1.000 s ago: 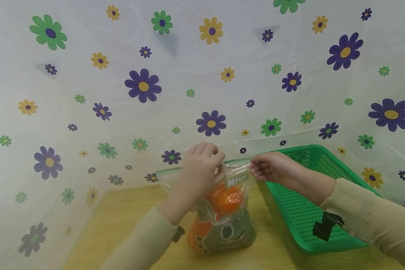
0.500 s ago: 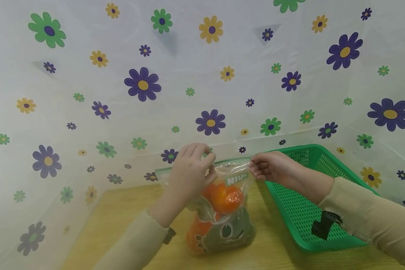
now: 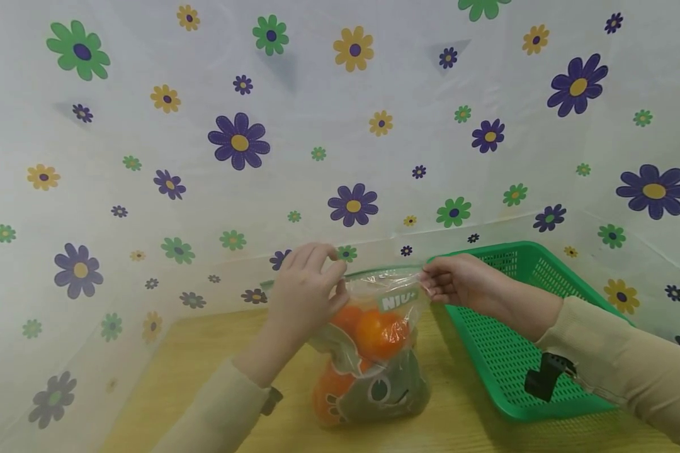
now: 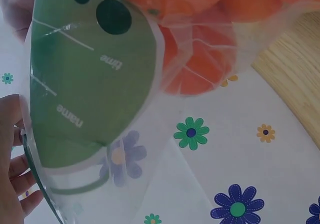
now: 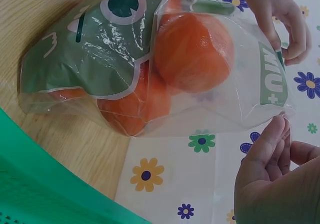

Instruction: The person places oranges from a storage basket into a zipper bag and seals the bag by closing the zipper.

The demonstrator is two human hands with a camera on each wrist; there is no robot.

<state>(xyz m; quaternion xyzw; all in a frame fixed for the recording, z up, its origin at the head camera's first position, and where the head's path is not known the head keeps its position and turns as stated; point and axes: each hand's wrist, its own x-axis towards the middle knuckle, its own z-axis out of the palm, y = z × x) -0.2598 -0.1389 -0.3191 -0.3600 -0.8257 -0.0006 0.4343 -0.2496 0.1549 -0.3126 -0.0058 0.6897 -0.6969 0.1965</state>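
A clear zip bag (image 3: 385, 390) with a green cartoon print and several orange fruits (image 3: 376, 332) inside stands upright on the table. Its zip strip (image 3: 382, 272) runs along the top edge. Pinching that strip left of the middle is my left hand (image 3: 306, 283), thumb against fingers; in the left wrist view its fingers (image 4: 22, 171) lie along the strip. My right hand (image 3: 459, 280) pinches the bag's top right corner, as the right wrist view also shows with the thumb and fingertips (image 5: 272, 134) at the corner.
To the right stands a green plastic basket (image 3: 507, 409), its left rim close to the bag and partly under my right forearm. The wooden table (image 3: 204, 365) ends at a white flower-print sheet (image 3: 294, 94) behind and at the sides.
My left hand has slid left along the zip strip, uncovering more of the bag's top and the fruits. My right hand has stayed at the corner, and the bag has barely moved.
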